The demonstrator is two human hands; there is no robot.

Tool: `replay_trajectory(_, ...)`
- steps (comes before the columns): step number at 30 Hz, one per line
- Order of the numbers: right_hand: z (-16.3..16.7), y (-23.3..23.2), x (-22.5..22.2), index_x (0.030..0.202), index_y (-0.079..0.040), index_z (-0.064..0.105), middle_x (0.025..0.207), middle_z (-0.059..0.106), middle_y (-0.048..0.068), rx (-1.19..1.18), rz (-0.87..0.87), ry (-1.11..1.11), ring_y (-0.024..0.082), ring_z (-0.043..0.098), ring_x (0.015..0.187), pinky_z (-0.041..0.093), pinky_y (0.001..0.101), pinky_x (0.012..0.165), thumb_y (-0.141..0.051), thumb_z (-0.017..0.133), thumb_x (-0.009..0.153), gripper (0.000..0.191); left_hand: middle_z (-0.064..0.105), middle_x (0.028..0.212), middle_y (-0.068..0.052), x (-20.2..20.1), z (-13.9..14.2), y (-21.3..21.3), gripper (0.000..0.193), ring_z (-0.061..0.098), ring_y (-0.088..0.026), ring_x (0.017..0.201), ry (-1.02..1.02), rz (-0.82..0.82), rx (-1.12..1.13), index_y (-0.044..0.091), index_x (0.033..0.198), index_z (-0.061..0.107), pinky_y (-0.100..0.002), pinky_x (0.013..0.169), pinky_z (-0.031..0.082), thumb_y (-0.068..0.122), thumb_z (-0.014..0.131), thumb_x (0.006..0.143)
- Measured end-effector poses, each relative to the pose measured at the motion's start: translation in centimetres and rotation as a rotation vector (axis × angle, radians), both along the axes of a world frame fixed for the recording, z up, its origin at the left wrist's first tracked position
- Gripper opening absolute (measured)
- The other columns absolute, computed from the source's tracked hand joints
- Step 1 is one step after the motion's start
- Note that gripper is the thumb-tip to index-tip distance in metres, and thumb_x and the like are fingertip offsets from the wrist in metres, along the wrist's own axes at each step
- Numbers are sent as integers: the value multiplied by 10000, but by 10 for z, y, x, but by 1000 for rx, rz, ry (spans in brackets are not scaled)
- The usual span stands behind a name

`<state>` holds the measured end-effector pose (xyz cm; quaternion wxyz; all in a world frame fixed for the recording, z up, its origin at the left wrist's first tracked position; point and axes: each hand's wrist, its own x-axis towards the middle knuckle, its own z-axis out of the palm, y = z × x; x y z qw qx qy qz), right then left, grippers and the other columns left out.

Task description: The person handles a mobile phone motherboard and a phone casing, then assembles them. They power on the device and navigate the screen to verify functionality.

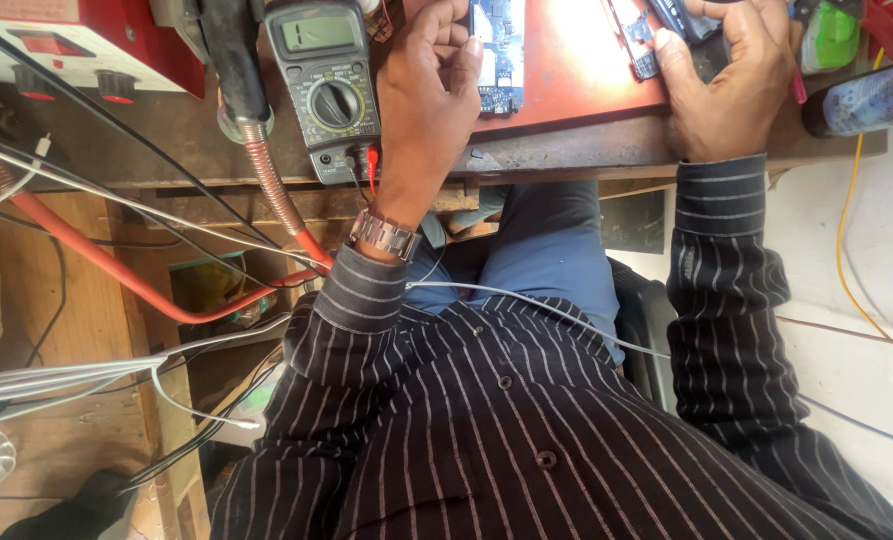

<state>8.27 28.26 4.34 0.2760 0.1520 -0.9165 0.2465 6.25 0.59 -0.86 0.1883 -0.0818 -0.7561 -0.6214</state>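
My left hand [429, 92], with a metal watch on its wrist, rests on the bench edge. Its fingers are curled against the left edge of a blue circuit board [497, 55]. The board lies on a red mat [567, 70]. My right hand [729, 85] sits at the mat's right end, fingers closed around a small dark circuit part [649, 40]. A thin pink handle [797, 88] shows at that hand's right side. The top edge of the frame cuts off the fingertips of both hands.
A grey multimeter [327, 80] with red and black leads lies left of my left hand. Further left are a red bench unit [77, 40], a copper-coiled hose [272, 180] and many loose wires. A dark bottle [867, 100] and a green object [833, 35] stand at the right.
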Motion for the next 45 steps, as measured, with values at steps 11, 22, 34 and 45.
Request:
replay_trajectory(11,-6,-2,0,1109,-1,638,1215,576,141,-126,41,-62,314,609,1153,477,392,1004,57,732,962,184,723,987,-48,0,-3,0,285,720,-119,821,5,6,-4,20,1256,632,-262,733,595,24,696,978)
replay_trajectory(22,0,-13,9,1062,-8,690,1176,570,133,-101,-4,29,285,606,1144,504,397,1000,13,797,932,170,723,990,-48,1,-2,0,278,717,-128,834,1,1,15,27,1269,628,-276,751,594,39,690,999)
replay_trajectory(34,-16,-81,47,1143,-61,719,1259,605,106,-243,18,-157,228,632,1179,544,323,950,-156,791,1067,141,711,974,-53,7,8,3,368,735,-127,835,-62,0,113,40,1366,537,-264,718,626,14,643,1014)
replay_trajectory(45,-6,-28,13,1142,2,694,1201,647,162,-48,68,104,305,632,1151,520,411,990,23,672,962,183,704,985,-52,4,1,3,375,726,-141,847,7,34,49,58,1377,542,-288,730,604,21,654,1021)
